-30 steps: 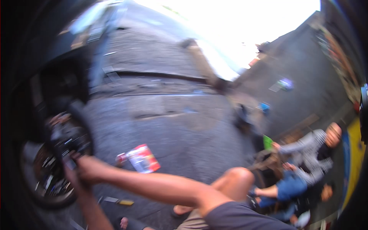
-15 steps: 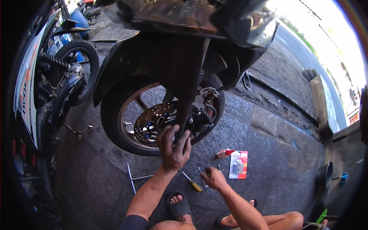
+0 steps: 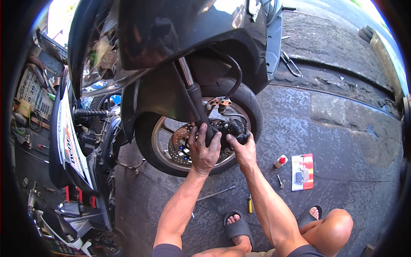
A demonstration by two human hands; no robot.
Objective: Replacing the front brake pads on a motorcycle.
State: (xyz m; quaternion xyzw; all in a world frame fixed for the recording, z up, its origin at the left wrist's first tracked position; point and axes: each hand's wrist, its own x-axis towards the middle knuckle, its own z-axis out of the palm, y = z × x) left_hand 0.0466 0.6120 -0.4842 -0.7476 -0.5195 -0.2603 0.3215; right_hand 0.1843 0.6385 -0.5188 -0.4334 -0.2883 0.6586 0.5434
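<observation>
A black motorcycle's front wheel (image 3: 143,141) stands before me, with a drilled brake disc (image 3: 174,143) on its near side. My left hand (image 3: 205,152) is closed round the bottom of the fork leg (image 3: 196,100), fingers on one side and thumb on the other. Just to its right, my right hand (image 3: 243,152) grips the dark brake caliper (image 3: 229,125), its thumb on the near face. Part of the caliper is hidden behind my fingers. A brake hose (image 3: 234,81) runs down to a metal bracket (image 3: 220,103) above it.
On the floor to the right lie a blister pack (image 3: 302,171), a small red-capped bottle (image 3: 280,161) and a small metal part (image 3: 281,180). A yellow-handled screwdriver (image 3: 250,204) and a metal rod (image 3: 216,193) lie near my sandals (image 3: 237,229). Another motorcycle (image 3: 75,141) stands at left.
My right hand has moved from the floor by the tools up to the brake caliper and closed on it. My left hand stays at the fork's lower end. The view has shifted.
</observation>
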